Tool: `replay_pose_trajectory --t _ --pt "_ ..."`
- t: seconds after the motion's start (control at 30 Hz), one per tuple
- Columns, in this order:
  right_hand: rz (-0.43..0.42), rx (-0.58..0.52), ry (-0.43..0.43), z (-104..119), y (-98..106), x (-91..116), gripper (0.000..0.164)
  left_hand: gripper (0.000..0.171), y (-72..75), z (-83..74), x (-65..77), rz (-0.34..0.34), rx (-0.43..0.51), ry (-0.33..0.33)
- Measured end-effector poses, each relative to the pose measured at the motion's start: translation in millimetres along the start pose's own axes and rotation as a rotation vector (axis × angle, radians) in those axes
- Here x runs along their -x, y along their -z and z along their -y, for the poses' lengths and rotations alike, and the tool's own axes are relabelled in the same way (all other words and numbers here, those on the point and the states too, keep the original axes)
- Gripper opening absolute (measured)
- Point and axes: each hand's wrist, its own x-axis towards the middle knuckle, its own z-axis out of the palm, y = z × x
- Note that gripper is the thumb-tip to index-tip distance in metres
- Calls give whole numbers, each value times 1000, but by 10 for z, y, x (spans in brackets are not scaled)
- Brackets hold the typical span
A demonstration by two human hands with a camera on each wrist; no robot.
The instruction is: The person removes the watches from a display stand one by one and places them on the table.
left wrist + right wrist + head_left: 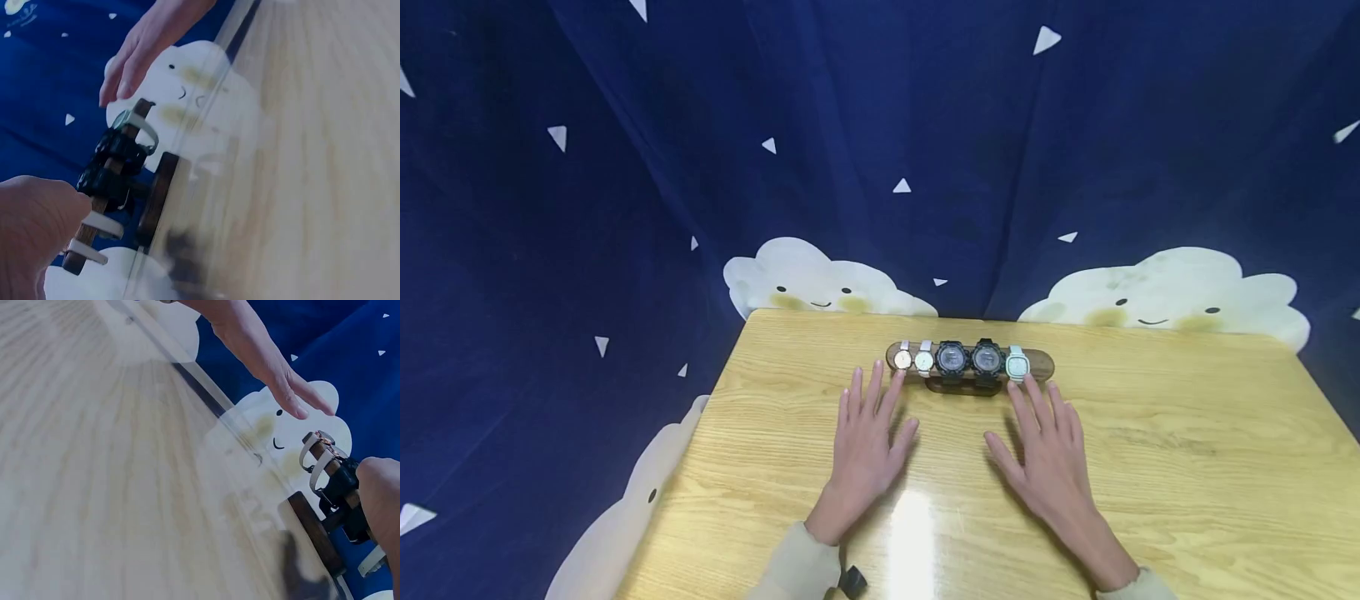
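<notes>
A dark wooden watch stand (1041,365) with a short base (962,387) stands near the table's back edge. On its bar, from the left, sit two small white-strapped watches (923,361), two chunky black watches (987,360) and a mint-green watch (1017,367). My left hand (863,450) is spread, fingers straight, in front of the stand's left end. Before the mint watch, my right hand (1052,462) has its fingers extended too. Neither hand holds anything; whether fingertips touch the watches, I cannot tell. Both wrist views show the stand from the side, partly behind a hand.
A light wooden table (1210,500) lies under the stand, with a bright reflection between my forearms. Behind and to the left hangs a dark blue curtain (850,125) with white triangles and smiling clouds. A small black object (853,582) shows by my left sleeve.
</notes>
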Motion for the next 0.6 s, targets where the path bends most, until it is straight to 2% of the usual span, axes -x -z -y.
replay_pose_trajectory --t 0.17,0.37,0.6 --pt "-15 -19 2 -66 20 -52 79 72 16 108 -92 -20 12 1" --pt "-76 -34 34 -149 13 -117 75 72 60 243 -218 -26 30 -1" --pt "-170 -73 60 -244 -32 -203 70 68 51 385 -401 -78 171 -37"
